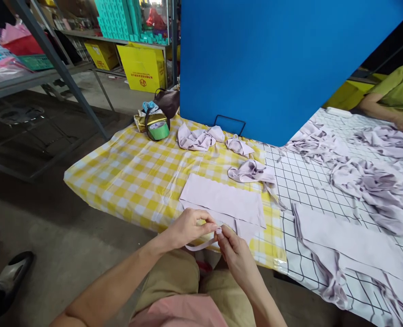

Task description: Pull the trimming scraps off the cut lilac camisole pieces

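Checked tablecloth (133, 168) backs strip (199, 248) curving under left grip (187, 227).

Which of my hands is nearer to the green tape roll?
Left. Your left hand is below and right of the green tape roll in the picture; your right hand is farther away, further right and lower.

Bright tablecloth (129, 175), dim floor (95, 259), stretched edges
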`<action>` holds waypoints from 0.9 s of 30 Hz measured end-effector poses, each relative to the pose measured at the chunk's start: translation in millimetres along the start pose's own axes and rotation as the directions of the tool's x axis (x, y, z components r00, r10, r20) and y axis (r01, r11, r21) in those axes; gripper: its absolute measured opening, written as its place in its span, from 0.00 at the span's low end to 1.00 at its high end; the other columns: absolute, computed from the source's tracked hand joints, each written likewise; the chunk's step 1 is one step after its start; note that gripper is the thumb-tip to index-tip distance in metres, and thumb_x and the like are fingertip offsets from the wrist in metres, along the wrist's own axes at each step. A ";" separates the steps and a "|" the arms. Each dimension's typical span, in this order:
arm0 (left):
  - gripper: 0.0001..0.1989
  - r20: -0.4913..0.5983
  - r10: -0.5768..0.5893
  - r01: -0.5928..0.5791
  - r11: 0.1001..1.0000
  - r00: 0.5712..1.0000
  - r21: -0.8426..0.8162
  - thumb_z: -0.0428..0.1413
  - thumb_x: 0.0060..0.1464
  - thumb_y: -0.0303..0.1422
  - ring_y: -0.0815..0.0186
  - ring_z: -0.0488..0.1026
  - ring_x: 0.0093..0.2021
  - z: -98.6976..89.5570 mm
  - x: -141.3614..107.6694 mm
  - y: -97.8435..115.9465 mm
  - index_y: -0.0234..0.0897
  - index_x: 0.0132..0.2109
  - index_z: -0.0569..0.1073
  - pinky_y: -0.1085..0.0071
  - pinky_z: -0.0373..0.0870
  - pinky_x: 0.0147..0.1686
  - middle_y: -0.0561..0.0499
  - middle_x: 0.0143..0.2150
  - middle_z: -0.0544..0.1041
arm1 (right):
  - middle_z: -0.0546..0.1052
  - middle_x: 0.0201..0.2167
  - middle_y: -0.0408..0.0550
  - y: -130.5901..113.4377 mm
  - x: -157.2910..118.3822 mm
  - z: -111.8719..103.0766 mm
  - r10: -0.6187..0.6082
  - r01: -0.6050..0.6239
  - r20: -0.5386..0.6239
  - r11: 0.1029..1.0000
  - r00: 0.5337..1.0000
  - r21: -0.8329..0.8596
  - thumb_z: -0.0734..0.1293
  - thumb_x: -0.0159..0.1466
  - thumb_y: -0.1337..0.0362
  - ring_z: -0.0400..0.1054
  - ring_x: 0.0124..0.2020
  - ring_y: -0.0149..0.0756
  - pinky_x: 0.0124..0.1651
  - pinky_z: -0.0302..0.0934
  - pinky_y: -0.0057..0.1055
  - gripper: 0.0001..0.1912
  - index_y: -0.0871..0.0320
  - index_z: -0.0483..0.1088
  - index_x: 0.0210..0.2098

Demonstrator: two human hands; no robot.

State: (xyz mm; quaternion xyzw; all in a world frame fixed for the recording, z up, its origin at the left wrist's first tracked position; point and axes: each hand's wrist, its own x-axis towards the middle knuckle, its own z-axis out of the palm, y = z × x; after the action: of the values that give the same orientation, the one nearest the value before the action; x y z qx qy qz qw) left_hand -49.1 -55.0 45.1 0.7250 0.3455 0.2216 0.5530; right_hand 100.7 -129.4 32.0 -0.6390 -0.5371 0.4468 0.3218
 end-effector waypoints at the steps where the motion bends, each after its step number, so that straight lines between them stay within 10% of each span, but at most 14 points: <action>1: 0.11 0.000 -0.006 0.006 1.000 1.000 -0.009 0.53 0.53 0.35 0.68 0.73 0.37 0.2 0.4 0.6 0.34 0.35 0.76 0.77 0.65 0.36 0.50 0.35 0.78 | 0.59 0.15 0.37 -0.5 -0.2 -0.2 -0.001 0.001 -0.004 1.000 1.000 -0.001 0.55 0.63 0.52 0.48 0.16 0.27 0.19 0.44 0.24 0.16 0.56 0.59 0.25; 13: 0.07 -0.149 -0.129 0.128 0.992 0.980 -0.013 0.55 0.43 0.32 0.66 0.71 0.31 4.3 5.7 -3.4 0.33 0.27 0.75 0.75 0.64 0.33 0.51 0.27 0.77 | 0.55 0.16 0.37 6.1 -3.9 6.0 0.068 -0.079 0.081 0.987 0.994 0.141 0.54 0.62 0.51 0.47 0.18 0.28 0.20 0.44 0.26 0.17 0.55 0.58 0.24; 27: 0.07 -0.080 -0.284 0.256 0.934 0.956 -0.249 0.55 0.40 0.33 0.69 0.67 0.24 14.6 10.5 -20.5 0.33 0.22 0.71 0.75 0.62 0.27 0.53 0.20 0.72 | 0.70 0.32 0.44 9.4 -3.7 8.4 0.042 -0.036 -0.009 0.922 0.999 0.386 0.60 0.59 0.55 0.63 0.36 0.36 0.40 0.57 0.31 0.11 0.54 0.68 0.32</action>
State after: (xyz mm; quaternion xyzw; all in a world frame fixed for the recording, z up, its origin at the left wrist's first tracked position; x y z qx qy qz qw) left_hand -37.1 -53.6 20.7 0.5857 0.4442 0.2241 0.6398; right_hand 96.6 -135.6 21.2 -0.5777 -0.4231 0.5444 0.4368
